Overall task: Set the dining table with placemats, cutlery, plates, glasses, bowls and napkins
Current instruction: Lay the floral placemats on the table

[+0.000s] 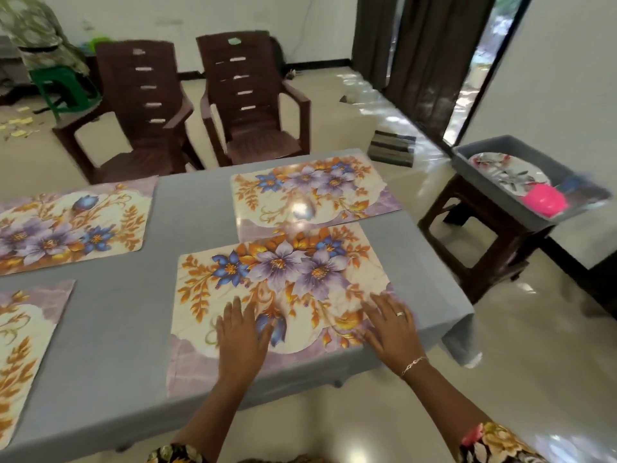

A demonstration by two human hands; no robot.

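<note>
Both hands lie flat on the nearest floral placemat [283,282], which sits at the near right corner of the table [133,322] on its grey cloth, its near left corner reaching the table's front edge. The left hand [242,332] presses palm down near the middle of the mat's near half, fingers straight and slightly apart, gripping nothing. The right hand [390,325] rests the same way towards the mat's right edge, fingers spread and straight, with a ring [399,314] on one finger and a thin bracelet [414,364] at the wrist. A second placemat [310,192] lies just beyond the first; their edges meet, though whether they overlap I cannot tell. Two more matching placemats lie on the left side of the table, one far [66,225] and one near [23,345], both cut off by the frame. Two brown plastic chairs [143,105] [253,98] stand beyond the far edge. To the right, apart from the table, a brown stool [494,245] carries a grey tub [500,152] holding a patterned plate [510,172] and a pink bowl [546,200]; other contents are too blurred to name
</note>
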